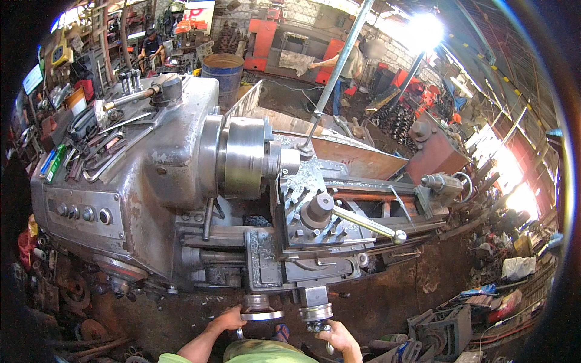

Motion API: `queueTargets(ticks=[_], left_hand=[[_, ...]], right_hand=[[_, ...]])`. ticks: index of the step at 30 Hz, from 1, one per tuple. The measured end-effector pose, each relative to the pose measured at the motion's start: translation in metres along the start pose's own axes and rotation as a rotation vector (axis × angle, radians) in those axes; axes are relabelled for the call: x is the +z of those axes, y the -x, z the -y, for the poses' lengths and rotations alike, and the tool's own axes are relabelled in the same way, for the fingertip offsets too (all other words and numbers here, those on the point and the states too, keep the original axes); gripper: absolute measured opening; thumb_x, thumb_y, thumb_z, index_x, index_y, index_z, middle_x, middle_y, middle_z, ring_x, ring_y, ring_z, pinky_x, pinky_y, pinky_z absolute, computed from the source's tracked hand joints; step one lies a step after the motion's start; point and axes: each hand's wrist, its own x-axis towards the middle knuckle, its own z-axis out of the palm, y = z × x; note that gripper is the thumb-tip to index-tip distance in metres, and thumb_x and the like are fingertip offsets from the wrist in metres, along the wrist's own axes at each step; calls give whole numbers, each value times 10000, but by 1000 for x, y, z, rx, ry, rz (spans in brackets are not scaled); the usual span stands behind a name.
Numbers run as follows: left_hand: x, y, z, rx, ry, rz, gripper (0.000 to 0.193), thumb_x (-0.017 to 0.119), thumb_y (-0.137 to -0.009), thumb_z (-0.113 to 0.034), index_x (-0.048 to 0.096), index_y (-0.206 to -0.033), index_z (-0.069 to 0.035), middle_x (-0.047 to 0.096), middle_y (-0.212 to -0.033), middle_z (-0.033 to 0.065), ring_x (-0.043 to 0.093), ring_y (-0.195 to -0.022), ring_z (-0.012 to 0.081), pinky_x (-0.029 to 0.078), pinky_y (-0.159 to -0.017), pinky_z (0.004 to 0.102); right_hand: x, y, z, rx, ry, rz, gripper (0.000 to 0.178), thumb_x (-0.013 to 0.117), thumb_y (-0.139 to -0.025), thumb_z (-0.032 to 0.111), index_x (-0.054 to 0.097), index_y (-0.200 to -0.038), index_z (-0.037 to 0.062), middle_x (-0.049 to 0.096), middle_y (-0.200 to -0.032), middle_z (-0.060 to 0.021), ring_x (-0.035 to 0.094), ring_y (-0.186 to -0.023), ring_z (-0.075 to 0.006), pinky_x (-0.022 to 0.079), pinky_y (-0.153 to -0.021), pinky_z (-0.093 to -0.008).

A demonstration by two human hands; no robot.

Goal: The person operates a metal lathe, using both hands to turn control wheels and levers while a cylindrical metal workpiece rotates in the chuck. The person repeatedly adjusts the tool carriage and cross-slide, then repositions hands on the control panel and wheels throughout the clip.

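Note:
I stand at a metal lathe. My left hand (229, 318) closes on the left edge of a steel handwheel (261, 316), whose small grip hangs just below. Beside it, my right hand (341, 336) closes round the crank handle (330, 348) under the cross-slide dial (316, 313). Beyond my hands, the chuck (244, 156) holds a short steel cylinder (290, 161). Right of it sits the tool post (318, 210), with a long lever (363, 224) pointing right. Metal chips lie scattered on the carriage (264, 257).
Wrenches (121, 151) and other tools lie on the headstock, above a panel of knobs (88, 215). A tailstock (440, 186) stands at the bed's right end. Behind the lathe are a blue drum (223, 75) and two people. Scrap parts (442, 327) crowd the floor at lower right.

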Motion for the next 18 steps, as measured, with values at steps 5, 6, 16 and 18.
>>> queueTargets(ticks=[5, 6, 16, 18], left_hand=[[-1, -2, -3, -28, -24, 6, 689, 678, -791, -281, 468, -1341, 76, 597, -1219, 342, 590, -1165, 435, 480, -990, 462], [0, -2, -4, -31, -40, -5, 690, 682, -789, -289, 473, -1334, 80, 598, -1218, 343, 593, -1164, 429, 481, -985, 461], [30, -10, 49, -62, 168, -124, 744, 732, -792, -339, 471, -1418, -33, 591, -1315, 241, 556, -1240, 377, 434, -1061, 432], [40, -11, 52, -217, 106, -205, 710, 759, -775, -386, 538, -1370, -68, 604, -1294, 236, 565, -1215, 398, 440, -1055, 441]], right_hand=[[-3, 6, 12, 15, 44, 4, 550, 747, -706, 283, 654, -1120, -67, 704, -876, -163, 649, -789, -240, 510, -770, -355], [-3, 6, 13, 21, 47, 8, 545, 744, -705, 280, 657, -1124, -59, 700, -871, -149, 637, -788, -225, 502, -769, -348], [-3, -4, -8, 28, 44, 43, 563, 739, -706, 260, 645, -1168, -48, 698, -894, -124, 621, -819, -192, 493, -790, -326], [-3, -5, -11, 26, -6, 55, 556, 738, -707, 256, 645, -1162, -51, 694, -888, -116, 615, -812, -186, 492, -782, -324]])
